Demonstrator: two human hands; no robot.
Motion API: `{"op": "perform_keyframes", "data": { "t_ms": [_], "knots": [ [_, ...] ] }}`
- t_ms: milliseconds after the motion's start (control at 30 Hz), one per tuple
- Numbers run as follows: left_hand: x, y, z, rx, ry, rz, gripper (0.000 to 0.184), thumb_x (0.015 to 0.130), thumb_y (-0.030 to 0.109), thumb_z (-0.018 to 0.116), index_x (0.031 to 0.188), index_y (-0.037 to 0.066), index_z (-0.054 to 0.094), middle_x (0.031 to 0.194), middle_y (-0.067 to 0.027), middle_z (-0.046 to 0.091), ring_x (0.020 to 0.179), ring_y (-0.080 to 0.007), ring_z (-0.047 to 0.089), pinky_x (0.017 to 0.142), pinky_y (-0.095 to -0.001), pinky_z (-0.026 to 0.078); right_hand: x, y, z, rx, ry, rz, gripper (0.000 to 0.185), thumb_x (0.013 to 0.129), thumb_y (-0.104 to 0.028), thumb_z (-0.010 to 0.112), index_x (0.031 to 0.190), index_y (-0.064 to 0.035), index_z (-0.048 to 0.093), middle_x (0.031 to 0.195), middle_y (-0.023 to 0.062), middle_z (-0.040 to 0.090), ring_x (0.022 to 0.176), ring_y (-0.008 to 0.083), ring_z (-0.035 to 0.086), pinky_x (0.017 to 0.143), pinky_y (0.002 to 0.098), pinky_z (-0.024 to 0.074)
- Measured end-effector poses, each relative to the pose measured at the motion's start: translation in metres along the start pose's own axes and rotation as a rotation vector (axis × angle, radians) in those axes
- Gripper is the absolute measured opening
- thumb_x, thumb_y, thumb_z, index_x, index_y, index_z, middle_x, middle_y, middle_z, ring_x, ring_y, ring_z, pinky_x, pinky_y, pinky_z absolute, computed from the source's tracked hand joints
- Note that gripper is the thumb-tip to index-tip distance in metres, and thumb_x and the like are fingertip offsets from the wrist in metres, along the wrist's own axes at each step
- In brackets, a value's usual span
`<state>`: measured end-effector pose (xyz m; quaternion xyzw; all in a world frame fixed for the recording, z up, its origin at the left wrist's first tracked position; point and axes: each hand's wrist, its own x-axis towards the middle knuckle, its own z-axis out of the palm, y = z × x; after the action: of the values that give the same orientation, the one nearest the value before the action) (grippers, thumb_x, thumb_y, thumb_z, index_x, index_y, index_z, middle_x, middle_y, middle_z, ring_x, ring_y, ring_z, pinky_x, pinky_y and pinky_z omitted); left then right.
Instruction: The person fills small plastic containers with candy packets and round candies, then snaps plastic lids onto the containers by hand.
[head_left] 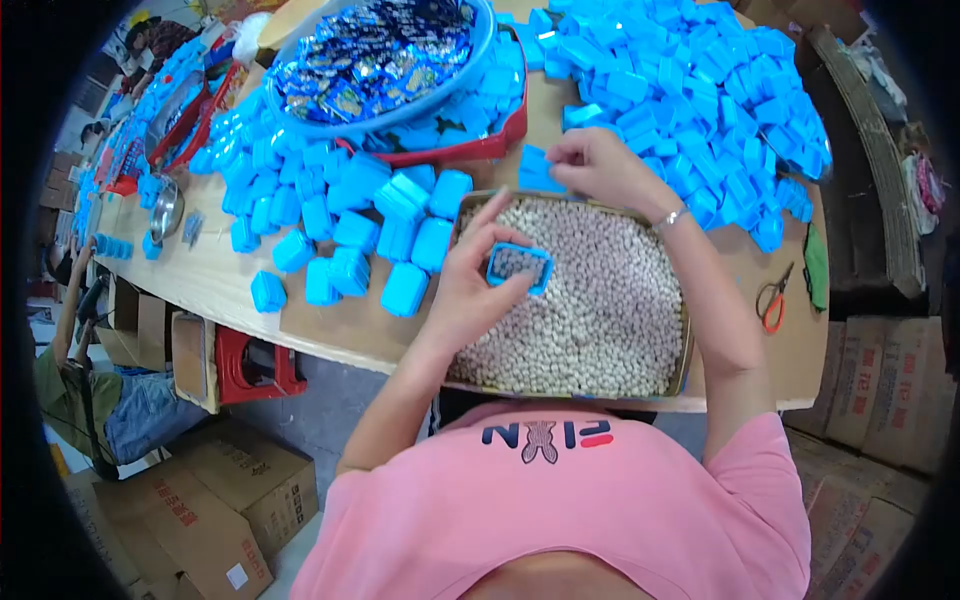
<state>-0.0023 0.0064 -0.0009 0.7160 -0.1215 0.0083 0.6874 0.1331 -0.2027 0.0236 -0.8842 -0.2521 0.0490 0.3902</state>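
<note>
My left hand (478, 285) grips a small blue plastic box (520, 268) from its sides, its open top facing up. Greyish pellets fill the box. Beneath it lies a shallow tray (686, 350) heaped with pale round pellets (600, 310). My right hand (608, 172) is at the tray's far edge, fingers pinched on a flat blue plastic piece (538, 168). Whether that piece is a lid I cannot tell. Close by on the right rises a big pile of loose blue plastic pieces (690, 90).
Closed blue boxes (355, 231) crowd the table left of the tray. Behind them, a blue basin (480, 50) of shiny packets rests on a red crate (440, 153). Orange-handled scissors (773, 303) lie at right. Another person (120, 400) sits at left, near cardboard boxes (190, 510).
</note>
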Motion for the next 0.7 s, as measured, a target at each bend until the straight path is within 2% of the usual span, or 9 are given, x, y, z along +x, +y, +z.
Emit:
{"op": "perform_keyframes", "data": {
  "t_ms": [133, 333, 467, 533, 567, 633, 700],
  "knots": [
    [0.001, 0.001, 0.004, 0.201, -0.117, 0.052, 0.025, 0.073, -0.001, 0.067, 0.097, 0.004, 0.062, 0.150, -0.0155, 0.037, 0.113, -0.0201, 0.054, 0.085, -0.0270, 0.046, -0.032, -0.022, 0.012, 0.340, -0.011, -0.008, 0.016, 0.082, -0.012, 0.063, 0.086, 0.0029, 0.069, 0.069, 0.0021, 0.062, 0.055, 0.0088, 0.047, 0.051, 0.0231, 0.0390],
    [0.001, -0.004, 0.005, 0.200, -0.220, -0.078, 0.030, 0.074, -0.002, 0.067, 0.102, 0.004, 0.061, 0.148, -0.0162, 0.039, 0.114, -0.0214, 0.053, 0.086, -0.0290, 0.047, -0.040, -0.031, 0.010, 0.594, 0.016, 0.142, 0.014, 0.083, -0.011, 0.063, 0.087, 0.0019, 0.069, 0.069, -0.0009, 0.060, 0.057, 0.0055, 0.045, 0.051, 0.0199, 0.0350],
    [0.001, -0.004, 0.007, -0.205, -0.107, -0.100, 0.042, 0.071, -0.005, 0.068, 0.111, 0.005, 0.060, 0.134, -0.0165, 0.051, 0.116, -0.0231, 0.054, 0.091, -0.0310, 0.046, -0.052, -0.043, 0.012, 0.574, 0.095, 0.080, 0.010, 0.086, -0.008, 0.065, 0.093, -0.0013, 0.067, 0.071, -0.0043, 0.056, 0.061, 0.0023, 0.042, 0.053, 0.0176, 0.0309],
    [-0.002, -0.001, 0.001, -0.254, -0.100, -0.162, 0.045, 0.070, -0.006, 0.068, 0.113, 0.005, 0.058, 0.130, -0.0155, 0.053, 0.112, -0.0217, 0.055, 0.088, -0.0299, 0.047, -0.072, -0.059, 0.009, 0.307, 0.159, -0.057, 0.007, 0.084, -0.005, 0.065, 0.091, -0.0026, 0.066, 0.074, -0.0023, 0.056, 0.059, 0.0065, 0.043, 0.052, 0.0204, 0.0322],
    [-0.003, 0.001, -0.002, -0.305, -0.096, -0.215, 0.048, 0.070, -0.008, 0.067, 0.116, 0.004, 0.057, 0.125, -0.0145, 0.056, 0.108, -0.0203, 0.056, 0.086, -0.0287, 0.049, -0.081, -0.062, 0.014, 0.311, 0.150, -0.056, 0.007, 0.084, -0.005, 0.065, 0.091, -0.0026, 0.066, 0.074, -0.0023, 0.056, 0.059, 0.0065, 0.043, 0.052, 0.0204, 0.0322],
    [-0.004, 0.003, -0.005, -0.414, -0.087, -0.316, 0.054, 0.070, -0.011, 0.066, 0.121, 0.004, 0.054, 0.116, -0.0125, 0.060, 0.100, -0.0174, 0.059, 0.080, -0.0265, 0.051, -0.098, -0.067, 0.023, -0.127, 0.169, -0.361, 0.009, 0.081, -0.002, 0.065, 0.089, -0.0048, 0.063, 0.077, 0.0018, 0.056, 0.058, 0.0145, 0.047, 0.052, 0.0261, 0.0364],
    [-0.005, 0.000, -0.004, -0.407, -0.080, -0.308, 0.055, 0.070, -0.012, 0.066, 0.121, 0.003, 0.053, 0.112, -0.0115, 0.061, 0.097, -0.0162, 0.059, 0.078, -0.0255, 0.051, -0.105, -0.071, 0.033, -0.167, 0.169, -0.369, 0.009, 0.081, -0.001, 0.065, 0.089, -0.0053, 0.063, 0.078, 0.0028, 0.056, 0.058, 0.0162, 0.048, 0.052, 0.0274, 0.0374]
  ]
}}
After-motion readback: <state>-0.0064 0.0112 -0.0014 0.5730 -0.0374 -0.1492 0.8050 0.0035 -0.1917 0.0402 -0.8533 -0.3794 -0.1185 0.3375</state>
